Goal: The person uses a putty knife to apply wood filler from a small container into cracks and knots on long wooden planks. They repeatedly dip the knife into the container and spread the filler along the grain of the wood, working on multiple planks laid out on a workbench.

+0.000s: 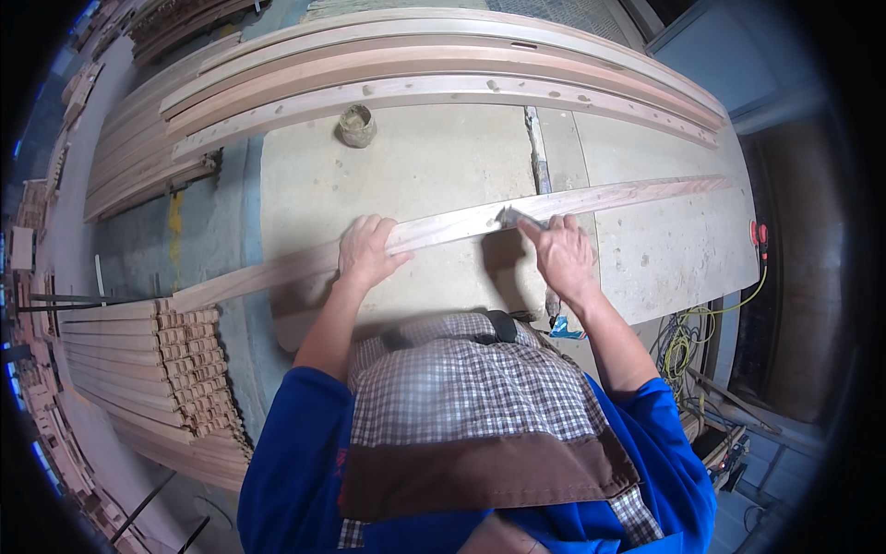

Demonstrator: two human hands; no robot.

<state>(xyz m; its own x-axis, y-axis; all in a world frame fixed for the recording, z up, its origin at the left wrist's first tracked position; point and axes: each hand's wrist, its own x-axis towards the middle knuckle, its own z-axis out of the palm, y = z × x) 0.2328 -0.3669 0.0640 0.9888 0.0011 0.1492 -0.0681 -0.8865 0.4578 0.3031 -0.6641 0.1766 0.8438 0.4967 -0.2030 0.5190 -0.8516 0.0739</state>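
A long wooden strip (450, 227) lies at a slant across the workbench before me, its left part reaching past the bench edge. My left hand (367, 251) grips the strip left of its middle, the thumb on the near side. In my right hand (564, 253) is a putty knife (518, 217), its blade against the strip's face beside a small patch of filler. A round pot of filler (357, 126) stands on the far part of the bench. Several planks with filler spots (443, 85) lie side by side along the far edge.
A large stack of moulded wood strips (194, 374) is at the lower left, with more boards (131, 152) beyond it. A red air fitting (759, 233) with a yellow hose sits at the right bench edge. Tangled hoses (682, 346) hang at the lower right.
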